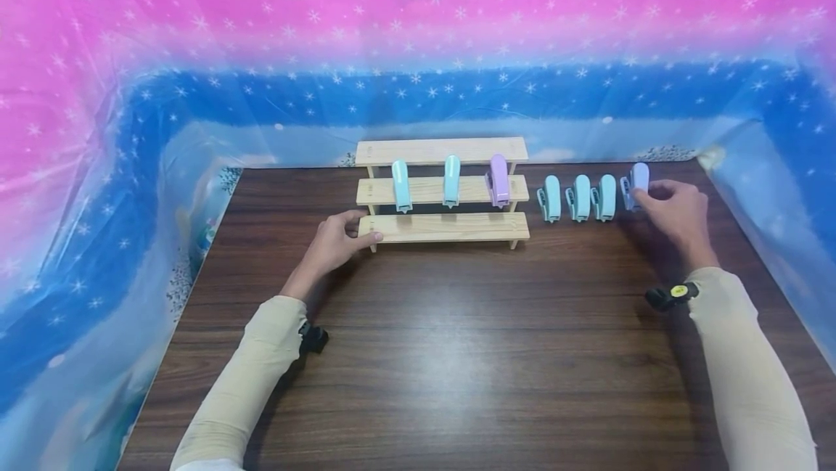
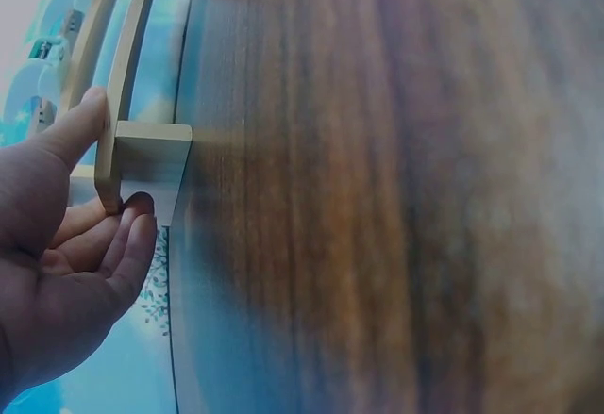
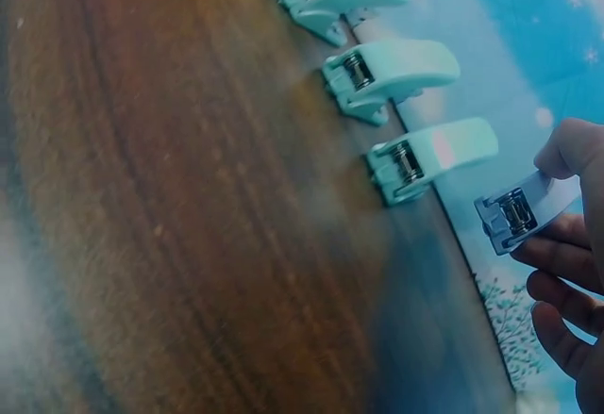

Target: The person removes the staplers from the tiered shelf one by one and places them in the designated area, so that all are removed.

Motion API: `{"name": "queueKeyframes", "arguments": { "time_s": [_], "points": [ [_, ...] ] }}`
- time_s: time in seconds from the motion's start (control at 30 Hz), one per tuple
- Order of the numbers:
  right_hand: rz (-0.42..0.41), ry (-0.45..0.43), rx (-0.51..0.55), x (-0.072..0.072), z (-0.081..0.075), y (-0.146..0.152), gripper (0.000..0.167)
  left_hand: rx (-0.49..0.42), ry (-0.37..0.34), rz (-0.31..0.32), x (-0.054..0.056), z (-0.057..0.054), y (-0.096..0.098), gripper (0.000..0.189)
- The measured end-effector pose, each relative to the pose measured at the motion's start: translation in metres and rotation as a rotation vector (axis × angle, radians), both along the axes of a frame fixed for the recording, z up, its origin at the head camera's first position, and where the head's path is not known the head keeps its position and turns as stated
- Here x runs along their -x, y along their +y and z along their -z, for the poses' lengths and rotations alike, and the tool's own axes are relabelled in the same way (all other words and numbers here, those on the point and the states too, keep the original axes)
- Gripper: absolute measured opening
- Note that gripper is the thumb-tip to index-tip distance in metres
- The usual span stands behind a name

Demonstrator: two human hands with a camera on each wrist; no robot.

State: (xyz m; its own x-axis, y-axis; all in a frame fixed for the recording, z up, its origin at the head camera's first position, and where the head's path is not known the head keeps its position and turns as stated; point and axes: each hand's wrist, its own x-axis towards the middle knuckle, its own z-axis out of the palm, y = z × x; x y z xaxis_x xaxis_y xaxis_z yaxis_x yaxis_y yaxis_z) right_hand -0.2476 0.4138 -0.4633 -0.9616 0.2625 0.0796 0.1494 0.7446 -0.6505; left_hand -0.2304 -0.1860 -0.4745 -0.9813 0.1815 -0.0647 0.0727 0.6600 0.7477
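We see the wooden rack (image 1: 474, 189) standing on the dark table (image 1: 424, 355), its left end gripped by the left hand (image 1: 332, 242), with the thumb on the bottom shelf (image 1: 444, 227) and the other fingers curled about that end. To the right of the rack, beyond 3 teal staplers (image 1: 581, 197) set in a row, the right hand (image 1: 679, 213) pinches a pale blue stapler (image 1: 641, 177) between thumb and fingers. On the rack's middle shelf (image 1: 427, 191) we find 2 light turquoise staplers (image 1: 401, 185), toward its left and near its centre, and 1 purple stapler (image 1: 499, 179) toward its right.
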Motion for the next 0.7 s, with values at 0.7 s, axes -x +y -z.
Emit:
{"name": "queueKeyframes", "arguments": {
  "time_s": [0.7],
  "points": [
    [-0.016, -0.079, -0.047, 0.0, 0.025, 0.007, 0.079, -0.01, -0.008, -0.001, 0.0, 0.0, 0.0, 0.068]
  ]
}}
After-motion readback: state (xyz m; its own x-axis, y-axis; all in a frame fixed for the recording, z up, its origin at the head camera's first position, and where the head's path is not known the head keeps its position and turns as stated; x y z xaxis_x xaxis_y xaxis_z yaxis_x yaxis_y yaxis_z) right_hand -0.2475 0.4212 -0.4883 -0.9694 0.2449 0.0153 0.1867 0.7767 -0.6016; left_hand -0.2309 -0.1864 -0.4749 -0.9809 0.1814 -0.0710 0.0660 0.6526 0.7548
